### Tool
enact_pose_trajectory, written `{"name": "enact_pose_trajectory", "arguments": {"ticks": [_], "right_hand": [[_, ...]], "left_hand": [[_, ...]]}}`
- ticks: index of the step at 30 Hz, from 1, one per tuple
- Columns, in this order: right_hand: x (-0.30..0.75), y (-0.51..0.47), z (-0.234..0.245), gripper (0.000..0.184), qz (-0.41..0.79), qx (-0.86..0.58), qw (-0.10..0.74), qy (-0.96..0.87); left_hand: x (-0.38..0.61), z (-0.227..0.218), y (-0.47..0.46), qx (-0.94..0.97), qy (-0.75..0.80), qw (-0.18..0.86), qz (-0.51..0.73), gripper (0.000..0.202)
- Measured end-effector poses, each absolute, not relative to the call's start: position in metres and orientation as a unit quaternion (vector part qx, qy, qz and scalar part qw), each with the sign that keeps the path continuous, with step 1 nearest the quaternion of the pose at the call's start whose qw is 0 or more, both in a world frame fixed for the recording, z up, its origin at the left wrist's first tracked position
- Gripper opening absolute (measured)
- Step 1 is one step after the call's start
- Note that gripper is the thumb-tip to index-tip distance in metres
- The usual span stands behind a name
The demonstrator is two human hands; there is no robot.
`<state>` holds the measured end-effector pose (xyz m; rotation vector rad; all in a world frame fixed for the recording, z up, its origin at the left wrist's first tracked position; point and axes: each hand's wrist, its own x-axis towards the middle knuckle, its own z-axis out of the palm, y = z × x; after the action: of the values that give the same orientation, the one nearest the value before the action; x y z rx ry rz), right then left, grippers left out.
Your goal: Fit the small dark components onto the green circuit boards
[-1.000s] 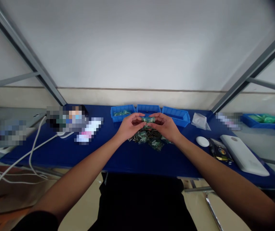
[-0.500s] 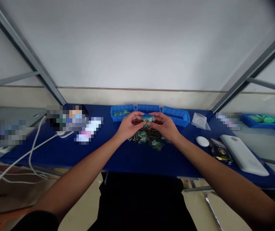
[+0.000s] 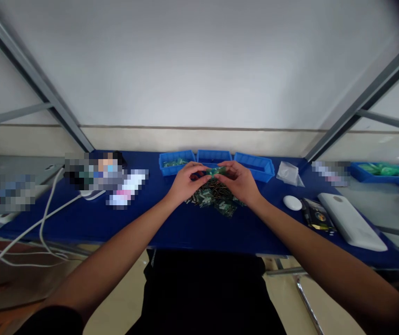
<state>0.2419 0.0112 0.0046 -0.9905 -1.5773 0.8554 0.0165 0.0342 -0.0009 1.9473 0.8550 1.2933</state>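
Between my two hands is a small clear green-tinted plastic bag point(image 3: 216, 171), stretched sideways over a pile. My left hand point(image 3: 188, 182) pinches its left end between thumb and fingers. On the other side, my right hand point(image 3: 238, 181) grips the right end in the same way. What is inside the bag is too small to make out. Below lies a heap of loose screws point(image 3: 220, 188), dark and brassy. Several filled small bags point(image 3: 224, 207) rest at the heap's front edge.
Three blue bins stand behind my hands: the left bin point(image 3: 176, 163) holds small bags, beside a middle bin point(image 3: 214, 156) and a right bin point(image 3: 255, 166). To the right lie clear bags point(image 3: 289, 173), a white round case point(image 3: 292, 203), a black packet point(image 3: 318, 215) and a white power bank point(image 3: 352, 222).
My fingers have shifted slightly on the bag, and it now shows more clearly between them. Both hands stay over the heap; the whole view has moved a little.
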Motion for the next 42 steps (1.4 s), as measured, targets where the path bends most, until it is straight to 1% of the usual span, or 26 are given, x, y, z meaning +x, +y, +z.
{"name": "enact_pose_trajectory", "arguments": {"ticks": [3,5,9,10,12,16,22,25,28,31,35,39,42], "right_hand": [[0.243,0.011,0.004,0.023,0.325,-0.413,0.518,-0.675],[0.243,0.011,0.005,0.016,0.313,-0.4,0.522,-0.686],[0.244,0.01,0.009,0.005,0.252,-0.389,0.519,-0.719],[0.245,0.01,0.009,0.005,0.233,-0.393,0.516,-0.724],[0.247,0.012,0.008,0.01,0.216,-0.394,0.517,-0.729],[0.249,0.017,0.003,0.014,0.218,-0.402,0.531,-0.713],[0.245,0.018,0.002,0.02,0.319,-0.406,0.565,-0.643],[0.242,0.011,0.007,0.019,0.283,-0.408,0.563,-0.661],[0.24,0.002,0.013,0.017,0.233,-0.403,0.541,-0.7],[0.238,-0.005,0.017,0.018,0.186,-0.383,0.511,-0.746],[0.235,-0.011,0.022,0.028,0.124,-0.364,0.459,-0.801],[0.232,-0.015,0.023,0.046,0.121,-0.321,0.436,-0.832],[0.23,-0.015,0.022,0.054,0.134,-0.323,0.448,-0.823]], "left_hand": [[0.013,-0.001,0.036,0.761,0.323,0.289,0.483,0.018],[0.012,-0.001,0.037,0.767,0.31,0.288,0.483,0.018],[0.011,-0.002,0.036,0.748,0.299,0.343,0.484,0.02],[0.011,-0.002,0.035,0.739,0.302,0.36,0.483,0.02],[0.012,-0.002,0.034,0.728,0.304,0.379,0.483,0.02],[0.013,-0.001,0.034,0.729,0.309,0.37,0.486,0.024],[0.014,-0.003,0.034,0.73,0.332,0.377,0.464,0.027],[0.015,0.0,0.03,0.752,0.34,0.333,0.456,0.028],[0.016,0.005,0.022,0.795,0.338,0.269,0.426,0.031],[0.018,0.009,0.018,0.819,0.33,0.234,0.408,0.036],[0.018,0.009,0.017,0.832,0.331,0.186,0.404,0.038],[0.017,0.007,0.02,0.834,0.343,0.19,0.389,0.022],[0.016,0.006,0.022,0.83,0.342,0.204,0.391,0.017]]}}
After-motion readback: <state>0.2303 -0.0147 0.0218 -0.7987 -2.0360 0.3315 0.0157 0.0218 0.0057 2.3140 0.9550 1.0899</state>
